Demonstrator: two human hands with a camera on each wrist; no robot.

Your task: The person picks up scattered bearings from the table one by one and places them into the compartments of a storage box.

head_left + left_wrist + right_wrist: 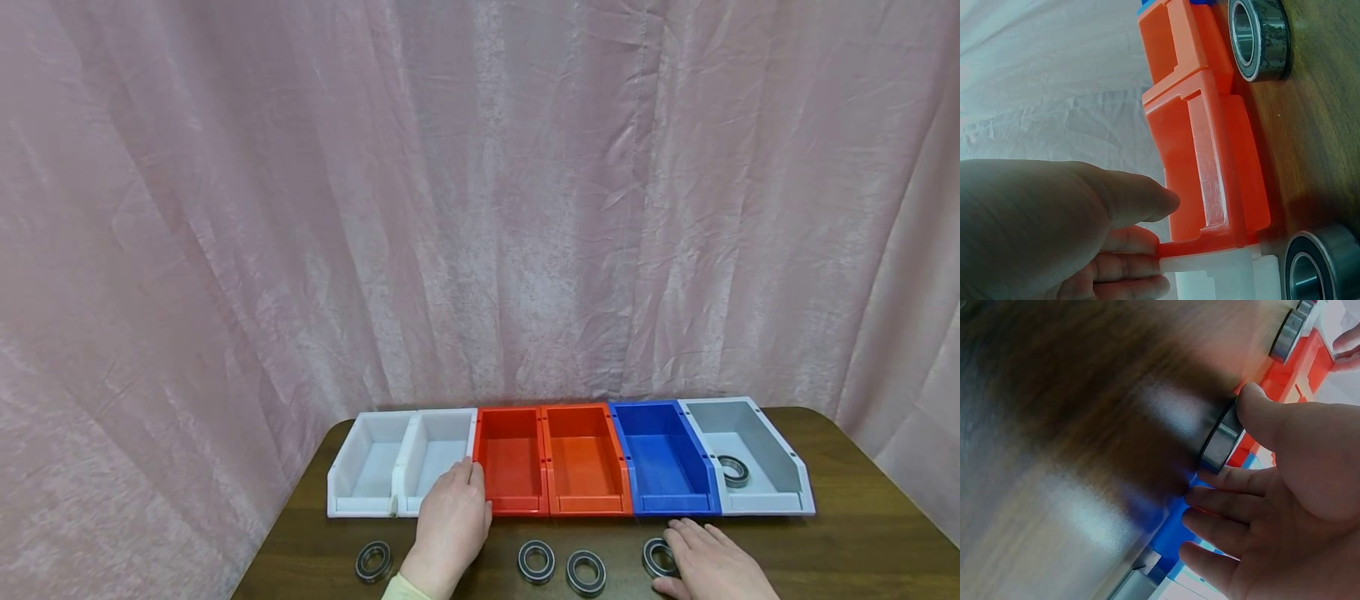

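While L hand hangs loose, R hand pinches a bearing

Nearest, just in front of the blue bin, that bearing sits btw R thumb and index, one on either side: a pinch, AFAICT. Other 3 fingers stretch out loosely. Step in hand, I'd judge: taking it up from the table. Next move prob. calls for a firm hold on its outer edge, then a lift high enough to clear the blue bin's front lip.

Left of the blue bin, out front too, a 2nd bearing lies near a 3rd bearing; a 4th bearing is farther left, past L hand.

Farther back, well left of the blue bin, L hand is at the divide btw near white bin and red bin, fingers fairly straight, nothing seen in them. Orange bin adjoins the blue on its left; grey bin, w/ a 5th bearing inside, on its right. Pink curtain behind all.

Hard to make out: R hand covers part of its bearing and is cut off toward the wrist in the head view. Can't tell if that bearing's weight is off the table, or if L fingertips touch the bin walls.
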